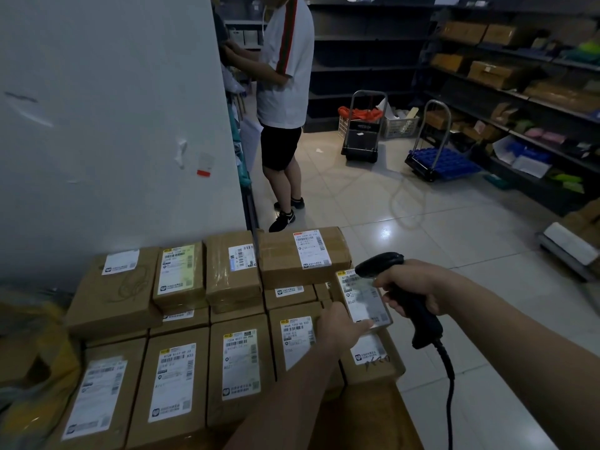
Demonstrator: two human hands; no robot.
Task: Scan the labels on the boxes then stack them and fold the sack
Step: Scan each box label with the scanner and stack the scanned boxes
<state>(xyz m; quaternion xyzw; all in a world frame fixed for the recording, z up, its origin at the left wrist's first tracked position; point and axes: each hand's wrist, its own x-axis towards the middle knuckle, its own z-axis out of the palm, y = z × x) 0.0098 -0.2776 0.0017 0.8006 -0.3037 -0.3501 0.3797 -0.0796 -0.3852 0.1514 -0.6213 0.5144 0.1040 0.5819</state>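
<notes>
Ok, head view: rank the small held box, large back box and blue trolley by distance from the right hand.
1. Small box, in the left hand, just left of the right hand holding the scanner.
2. Large box, stack's back right.
3. Blue trolley, far across the floor.

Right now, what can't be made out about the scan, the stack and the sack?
All from the head view:
- small box: its label is motion-blurred and unreadable, and it hides the left hand fingers.
- scanner in the right hand: the window faces away, and the cable is cut off by the bottom edge.
- stacked boxes: the lower layers are covered by the top ones.
- yellow sack: blurred and cut off by the left edge.
</notes>
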